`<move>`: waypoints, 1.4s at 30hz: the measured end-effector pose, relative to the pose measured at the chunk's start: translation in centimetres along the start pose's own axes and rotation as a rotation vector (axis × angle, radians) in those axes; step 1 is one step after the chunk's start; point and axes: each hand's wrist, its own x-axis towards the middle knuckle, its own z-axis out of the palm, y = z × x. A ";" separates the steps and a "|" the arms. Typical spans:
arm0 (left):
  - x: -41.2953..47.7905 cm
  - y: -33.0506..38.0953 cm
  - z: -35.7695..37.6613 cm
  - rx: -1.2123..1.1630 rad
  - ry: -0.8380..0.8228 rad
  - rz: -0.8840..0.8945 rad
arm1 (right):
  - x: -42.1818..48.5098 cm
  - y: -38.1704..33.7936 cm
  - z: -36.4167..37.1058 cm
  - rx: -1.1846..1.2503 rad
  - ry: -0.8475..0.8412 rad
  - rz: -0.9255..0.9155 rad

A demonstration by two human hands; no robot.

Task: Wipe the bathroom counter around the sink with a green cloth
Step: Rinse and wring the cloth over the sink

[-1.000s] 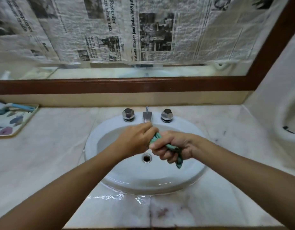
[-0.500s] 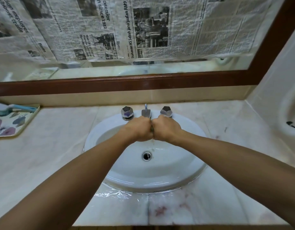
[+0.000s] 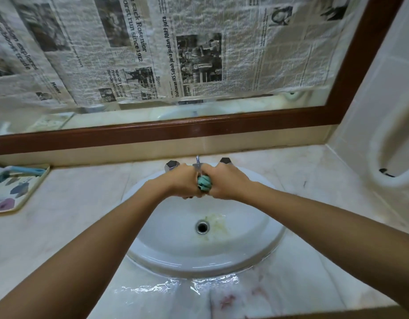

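Clenching the bunched green cloth [image 3: 204,182] between them, the left grip [image 3: 184,180] and right grip [image 3: 224,183] hold it over the sink [image 3: 198,263] at the basin's twelve o'clock, by the tap [image 3: 197,160]. Water [image 3: 175,287] glistens on the tabletop [image 3: 72,215] at six o'clock.

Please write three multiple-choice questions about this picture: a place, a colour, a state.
1. Where is the green cloth? A. on the floor B. above the sink, between the hands C. in a bucket
2. What colour is the mirror frame? A. brown B. white C. blue
3. The counter before the sink is: A. wet B. dry C. covered with foam
Answers: 1 B, left hand and right hand grip it over the sink; 2 A, brown wood; 3 A, water glistens there.
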 end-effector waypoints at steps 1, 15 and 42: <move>-0.4 -0.4 -0.2 -0.018 0.000 0.018 | -0.4 0.0 0.1 0.062 0.037 -0.014; -6.9 -2.2 3.8 0.566 0.818 0.493 | -2.0 -1.9 -2.9 1.313 -0.760 0.638; -5.2 1.0 -4.2 0.799 0.393 0.343 | -0.8 -1.7 -6.9 1.148 -0.878 0.182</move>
